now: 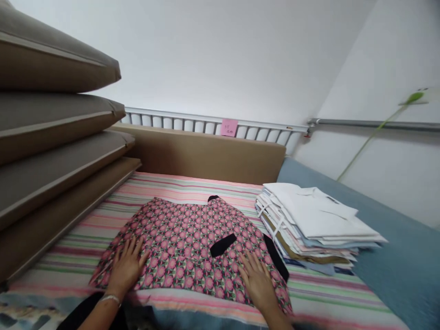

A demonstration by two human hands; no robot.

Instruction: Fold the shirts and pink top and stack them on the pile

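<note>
A garment with a pink flower print point(185, 233) is spread out on a striped cloth point(154, 183). It has dark trim at the top and the right edge, and a dark strip point(222, 245) lies across its middle. Flat on the garment's left part rests my left hand point(127, 266), its fingers apart. My right hand point(257, 277) lies on the lower right part, fingers spread. Neither hand grips anything. A bracelet point(110, 299) circles my left wrist.
Folded clothes point(319, 215) are stacked to the right, white ones on top. Large brown cushions point(58, 114) are piled at the left. Behind the cloth stands a long brown panel point(206, 156), with a radiator point(189, 123) and a pink note point(229, 127) beyond it.
</note>
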